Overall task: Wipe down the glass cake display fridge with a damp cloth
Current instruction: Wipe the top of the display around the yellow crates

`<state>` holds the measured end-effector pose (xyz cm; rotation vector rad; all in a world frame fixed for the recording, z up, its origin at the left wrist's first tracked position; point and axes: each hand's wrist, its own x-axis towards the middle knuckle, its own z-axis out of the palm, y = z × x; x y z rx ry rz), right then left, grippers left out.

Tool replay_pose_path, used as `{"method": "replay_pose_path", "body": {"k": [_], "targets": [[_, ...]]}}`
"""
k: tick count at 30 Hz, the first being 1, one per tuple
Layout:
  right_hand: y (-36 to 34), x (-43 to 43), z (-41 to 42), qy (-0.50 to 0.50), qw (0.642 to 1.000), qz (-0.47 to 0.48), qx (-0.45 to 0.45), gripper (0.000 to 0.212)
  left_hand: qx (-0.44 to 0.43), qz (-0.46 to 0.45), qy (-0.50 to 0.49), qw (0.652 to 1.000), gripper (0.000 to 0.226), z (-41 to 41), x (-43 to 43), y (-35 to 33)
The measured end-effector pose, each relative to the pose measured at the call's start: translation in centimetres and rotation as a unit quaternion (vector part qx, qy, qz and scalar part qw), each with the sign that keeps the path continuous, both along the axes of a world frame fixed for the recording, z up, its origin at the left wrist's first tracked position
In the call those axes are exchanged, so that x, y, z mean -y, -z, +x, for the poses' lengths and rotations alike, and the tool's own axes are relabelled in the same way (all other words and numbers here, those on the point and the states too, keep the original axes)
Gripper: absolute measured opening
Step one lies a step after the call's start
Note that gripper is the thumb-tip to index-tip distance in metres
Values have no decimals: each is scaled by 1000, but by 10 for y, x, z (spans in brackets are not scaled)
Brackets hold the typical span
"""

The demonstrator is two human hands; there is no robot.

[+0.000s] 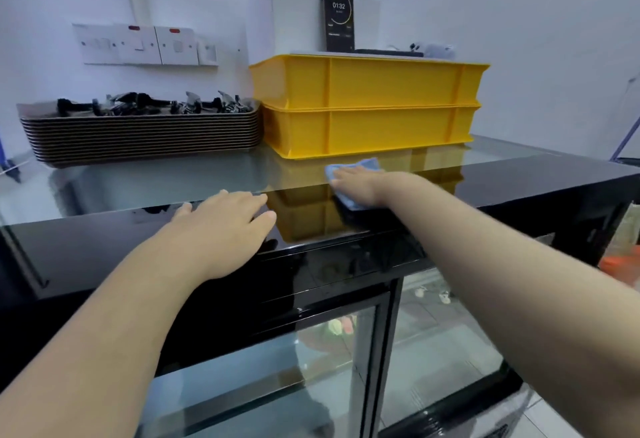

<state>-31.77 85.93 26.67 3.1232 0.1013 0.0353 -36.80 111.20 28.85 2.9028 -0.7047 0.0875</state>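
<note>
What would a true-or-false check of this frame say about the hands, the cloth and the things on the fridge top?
1. The right hand presses a blue cloth flat on the fridge top. True.
2. The left hand holds a spray bottle. False: it rests flat on the top's black front edge, holding nothing.
3. Two yellow crates stand stacked behind the cloth. True.
4. The phone lies flat on the glass. False: it stands upright above the crates, against a white box.
5. The brown trays are stacked right of the crates. False: left of them.
</note>
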Motion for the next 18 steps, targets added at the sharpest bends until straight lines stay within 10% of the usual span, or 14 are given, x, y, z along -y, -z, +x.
{"method": "replay_pose_path", "body": {"k": [4, 8, 12, 18], "targets": [[-10, -3, -42, -126, 990, 52, -25, 46, 0, -3, 16, 1000, 48, 3, 33, -1], [-19, 95, -69, 4, 981, 181, -75, 61, -3, -13, 18, 1000, 52, 7, 54, 5], [-11, 93, -2, 115, 992, -33, -37, 54, -4, -9, -10, 1000, 50, -1, 77, 7], [-16, 90, -44, -200, 976, -82, -21, 52, 4, -19, -12, 1000, 50, -3, 123, 2]]}}
